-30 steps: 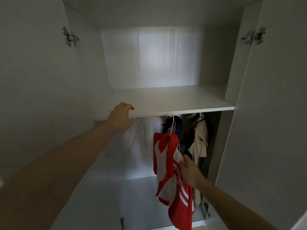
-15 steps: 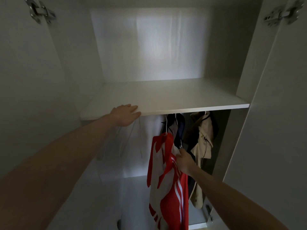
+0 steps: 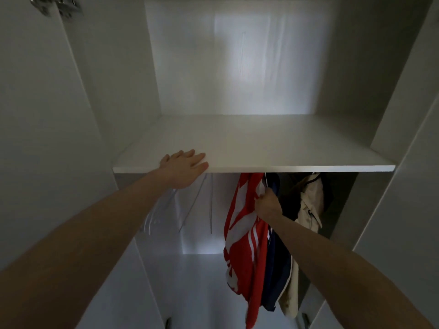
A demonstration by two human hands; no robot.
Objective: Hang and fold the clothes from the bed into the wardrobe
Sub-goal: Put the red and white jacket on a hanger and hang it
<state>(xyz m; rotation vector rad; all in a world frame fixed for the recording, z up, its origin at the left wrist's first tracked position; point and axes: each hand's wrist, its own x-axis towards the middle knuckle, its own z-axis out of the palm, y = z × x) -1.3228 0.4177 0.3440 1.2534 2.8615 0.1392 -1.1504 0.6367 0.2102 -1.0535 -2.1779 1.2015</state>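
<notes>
A red and white striped garment [image 3: 242, 245] hangs under the white wardrobe shelf [image 3: 297, 162]; its hanger top is hidden by the shelf edge. My right hand [image 3: 268, 205] grips the garment's upper edge near the collar. To its right hang a navy garment [image 3: 276, 276] and a beige garment [image 3: 310, 205]. With fingers straight, my left hand [image 3: 184, 166] rests flat on the shelf's front left edge.
The wardrobe's open left door [image 3: 35, 138] and right door [image 3: 408, 186] flank my arms. A metal hinge [image 3: 57, 5] sits at the top left. Thin empty hangers [image 3: 192, 205] hang at the left under the shelf. The wardrobe floor [image 3: 190, 293] lies below.
My right hand has climbed from the garment's middle to its top and lifted it closer under the shelf. My left hand's fingers have flattened on the shelf edge. The view has moved nearer.
</notes>
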